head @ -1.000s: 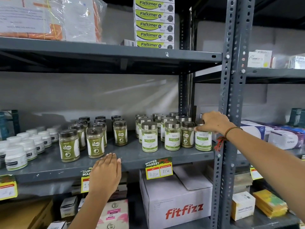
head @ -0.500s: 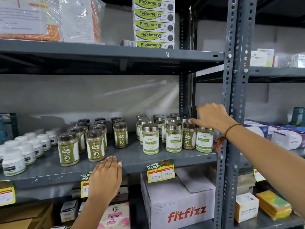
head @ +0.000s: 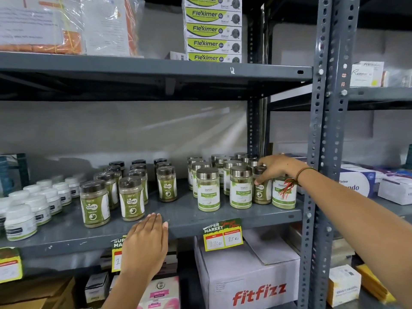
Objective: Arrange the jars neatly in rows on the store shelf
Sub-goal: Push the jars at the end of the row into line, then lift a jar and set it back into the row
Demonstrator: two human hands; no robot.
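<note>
Jars stand in rows on the grey metal shelf [head: 189, 216]. On the left are dark-lidded Gaska jars [head: 131, 198] in three rows. To the right are silver-lidded Moringa jars [head: 208, 189] in rows. One dark-lidded Gaska jar [head: 260, 191] stands among the silver-lidded ones in the front row. My right hand [head: 277, 168] wraps its fingers and thumb around that jar's top. My left hand [head: 146, 243] lies flat with its fingertips on the shelf's front edge, holding nothing.
White jars [head: 33, 206] fill the shelf's left end. A perforated grey upright [head: 321, 152] stands just right of my right wrist. Price tags [head: 223, 235] hang from the shelf edge. A Fitfizz carton [head: 247, 277] sits below. Fleximer boxes [head: 213, 30] are stacked above.
My right hand moved from the rightmost silver-lidded jar's lid leftward and closed on the dark-lidded jar beside it. My left hand stayed on the shelf edge.
</note>
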